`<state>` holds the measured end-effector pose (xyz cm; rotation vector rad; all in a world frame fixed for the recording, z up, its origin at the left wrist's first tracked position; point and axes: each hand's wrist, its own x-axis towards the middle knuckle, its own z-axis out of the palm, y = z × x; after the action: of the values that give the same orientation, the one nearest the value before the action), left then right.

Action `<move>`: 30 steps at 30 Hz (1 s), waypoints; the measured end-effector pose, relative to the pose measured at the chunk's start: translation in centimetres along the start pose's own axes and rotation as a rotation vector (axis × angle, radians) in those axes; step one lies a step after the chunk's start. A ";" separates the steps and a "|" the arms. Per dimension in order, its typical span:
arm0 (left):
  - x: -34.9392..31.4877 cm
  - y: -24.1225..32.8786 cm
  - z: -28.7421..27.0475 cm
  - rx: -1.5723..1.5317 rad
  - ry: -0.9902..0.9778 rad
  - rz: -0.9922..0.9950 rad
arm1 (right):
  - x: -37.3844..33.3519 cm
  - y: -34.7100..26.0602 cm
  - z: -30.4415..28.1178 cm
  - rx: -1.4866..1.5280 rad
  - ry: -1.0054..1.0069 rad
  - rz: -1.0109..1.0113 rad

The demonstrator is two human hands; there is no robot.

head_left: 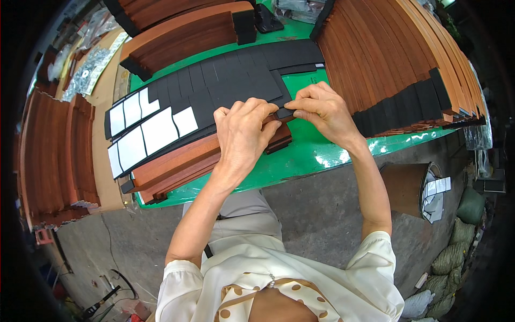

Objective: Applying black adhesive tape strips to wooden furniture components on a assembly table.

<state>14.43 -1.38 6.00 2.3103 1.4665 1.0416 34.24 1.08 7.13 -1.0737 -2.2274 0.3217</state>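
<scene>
My left hand [242, 131] and my right hand [325, 114] meet at the green table's near side, fingers pinched on a small black foam piece [284, 113]. It sits at the right end of a reddish-brown wooden slat [179, 167], part of a short stack; my fingers partly hide the join. Beneath and behind my left hand spread several black foam sheets [214, 80], cut into strips. White backing pieces [161, 132] show on the left ends of the sheets. A black cap [127, 186] covers the slat's left end.
Tall rows of wooden slats with black ends [386, 59] stand at the right, more slats [185, 40] behind. Further slats [56, 155] stack on the left. The green table [316, 155] ends near my body. A bin [406, 188] with white scraps stands on the floor.
</scene>
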 end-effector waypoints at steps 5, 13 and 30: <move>0.0 -0.1 0.0 -0.010 -0.001 -0.001 | 0.0 -0.2 -0.1 -0.011 -0.010 0.011; 0.1 0.0 0.0 -0.019 -0.006 0.007 | 0.0 0.0 -0.1 0.000 -0.006 0.001; 0.0 -0.1 0.4 -0.014 0.050 0.057 | -1.9 1.3 0.4 0.211 0.108 0.165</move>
<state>14.68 -1.23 5.65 2.3455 1.4139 1.1289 35.62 0.47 5.36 -1.1330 -1.9657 0.5438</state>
